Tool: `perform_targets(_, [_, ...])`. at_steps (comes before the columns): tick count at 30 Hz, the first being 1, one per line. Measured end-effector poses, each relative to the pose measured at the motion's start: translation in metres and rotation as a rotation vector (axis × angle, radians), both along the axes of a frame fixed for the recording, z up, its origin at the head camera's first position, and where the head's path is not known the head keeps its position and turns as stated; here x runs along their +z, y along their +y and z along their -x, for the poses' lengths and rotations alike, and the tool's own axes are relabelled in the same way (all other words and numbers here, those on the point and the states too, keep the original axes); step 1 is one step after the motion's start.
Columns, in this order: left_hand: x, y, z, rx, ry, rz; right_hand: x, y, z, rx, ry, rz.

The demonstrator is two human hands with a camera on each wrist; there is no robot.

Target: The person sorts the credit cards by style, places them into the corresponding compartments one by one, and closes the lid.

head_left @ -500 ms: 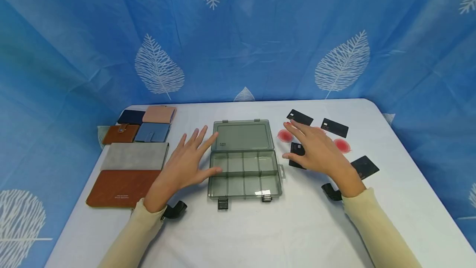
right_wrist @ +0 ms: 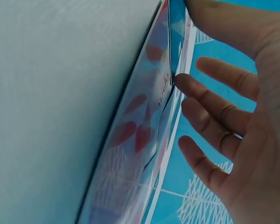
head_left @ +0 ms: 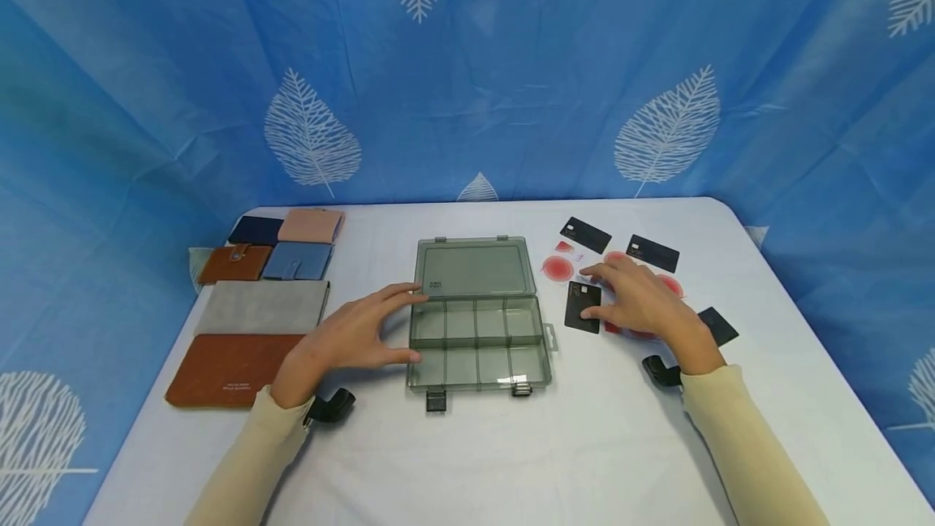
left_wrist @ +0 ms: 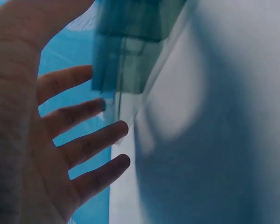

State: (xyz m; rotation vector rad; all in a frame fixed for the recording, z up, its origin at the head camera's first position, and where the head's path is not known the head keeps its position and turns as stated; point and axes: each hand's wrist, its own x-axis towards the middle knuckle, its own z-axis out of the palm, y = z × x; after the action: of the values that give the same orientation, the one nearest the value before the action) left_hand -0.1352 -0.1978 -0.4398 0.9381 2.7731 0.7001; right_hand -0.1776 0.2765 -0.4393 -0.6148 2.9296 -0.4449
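Observation:
A translucent grey-green compartment box (head_left: 478,384) lies at the middle with its lid folded back. My left hand (head_left: 358,335) is at the box's left side, thumb and fingers apart, holding nothing; in the left wrist view its fingers (left_wrist: 95,147) are spread. On the right, my right hand (head_left: 646,303) hovers over glossy sheets printed with red circles (head_left: 558,269). Its thumb is at the right edge of a black card (head_left: 580,308); whether it touches cannot be told. The right wrist view shows the other fingers (right_wrist: 207,163) loosely extended beside the glossy sheet (right_wrist: 130,126).
More black cards lie at the back (head_left: 586,234), back right (head_left: 653,253) and beside my right wrist (head_left: 719,325). On the left are a brown pouch (head_left: 226,372), a grey wallet (head_left: 263,307) and several smaller wallets (head_left: 298,260). A blue leaf-patterned curtain (head_left: 482,104) hangs behind the table.
My right hand has lowered and shifted slightly right, uncovering more of the nearby black card. The left hand has turned and dropped lower beside the box.

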Motion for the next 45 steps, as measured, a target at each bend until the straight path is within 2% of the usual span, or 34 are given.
perform_targets(4, [0.001,-0.008,0.002,-0.004,-0.013,-0.027,-0.003,0.0,0.001,0.005,-0.027,0.022])
perform_targets(9, [-0.001,-0.013,0.007,-0.035,-0.02,-0.051,-0.002,-0.001,0.0,-0.004,-0.106,0.071])
perform_targets(14, [-0.003,-0.012,0.008,-0.032,-0.038,-0.07,0.001,0.001,0.001,0.024,-0.075,0.098])
perform_targets(17, [-0.003,-0.011,0.007,-0.02,-0.049,-0.067,0.009,0.001,0.001,0.038,-0.064,0.124])
perform_targets(23, [-0.003,-0.009,0.005,-0.006,-0.038,-0.056,0.029,0.003,-0.006,0.013,-0.105,0.155])
perform_targets(30, [-0.003,-0.006,0.006,0.003,-0.06,-0.054,0.049,0.006,-0.014,0.094,-0.022,0.207])
perform_targets(37, [-0.005,-0.007,0.008,-0.001,-0.06,-0.053,0.062,-0.008,-0.012,0.039,0.066,0.277])
perform_targets(41, [-0.006,-0.007,0.008,-0.003,-0.057,-0.064,0.065,-0.023,-0.009,0.046,0.113,0.334])
perform_targets(45, [-0.008,-0.007,0.008,-0.009,-0.057,-0.077,0.06,-0.043,-0.006,0.071,0.118,0.398])
